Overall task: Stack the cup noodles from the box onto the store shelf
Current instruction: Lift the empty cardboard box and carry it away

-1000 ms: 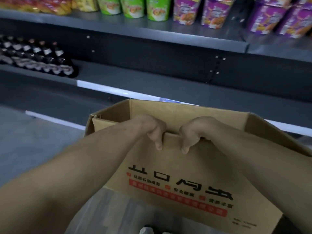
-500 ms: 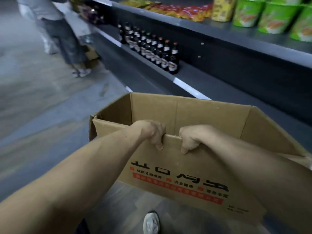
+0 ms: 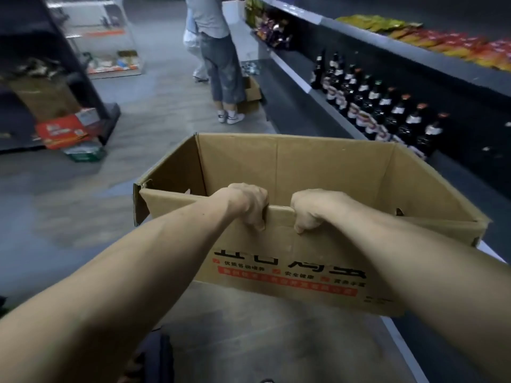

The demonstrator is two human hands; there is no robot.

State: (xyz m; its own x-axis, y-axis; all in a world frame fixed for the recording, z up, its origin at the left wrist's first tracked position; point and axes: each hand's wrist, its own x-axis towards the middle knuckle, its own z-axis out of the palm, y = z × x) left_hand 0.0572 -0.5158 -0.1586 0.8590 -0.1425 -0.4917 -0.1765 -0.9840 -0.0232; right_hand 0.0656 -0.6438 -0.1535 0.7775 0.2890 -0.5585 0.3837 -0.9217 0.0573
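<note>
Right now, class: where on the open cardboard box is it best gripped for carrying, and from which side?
Grip the top edge of the cardboard box at its near wall, from the carrier's side, fingers hooked into the open top, as the left hand and right hand do. The open top leaves that upright edge free; a wider hand spacing would probably steady it.

Your left hand (image 3: 246, 205) and right hand (image 3: 309, 210) are bare, forearms (image 3: 143, 272) uncovered to the near edge; dark clothing (image 3: 157, 357) shows below, blurred.
</note>
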